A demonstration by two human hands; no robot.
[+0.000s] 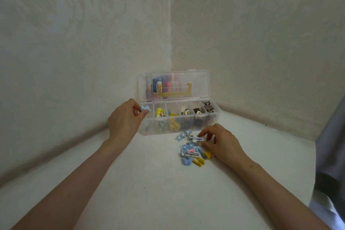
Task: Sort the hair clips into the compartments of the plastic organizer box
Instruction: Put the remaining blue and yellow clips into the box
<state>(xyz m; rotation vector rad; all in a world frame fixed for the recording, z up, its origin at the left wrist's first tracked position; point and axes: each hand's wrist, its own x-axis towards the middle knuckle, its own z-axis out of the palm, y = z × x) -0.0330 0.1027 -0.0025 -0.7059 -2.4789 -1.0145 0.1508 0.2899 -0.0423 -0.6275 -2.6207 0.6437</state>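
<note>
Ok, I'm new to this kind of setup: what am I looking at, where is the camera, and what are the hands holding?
There is no machine. A person works with bare hands, and the single picture comes from a camera worn on the head, looking forward and down. On the white surface stands a clear organizer box, its lid open and its compartments partly filled with clips. The left hand pinches a light blue clip above the box's leftmost compartment. The right hand rests on the pile of loose clips in front of the box, its fingertips pinching a silver clip.
</note>
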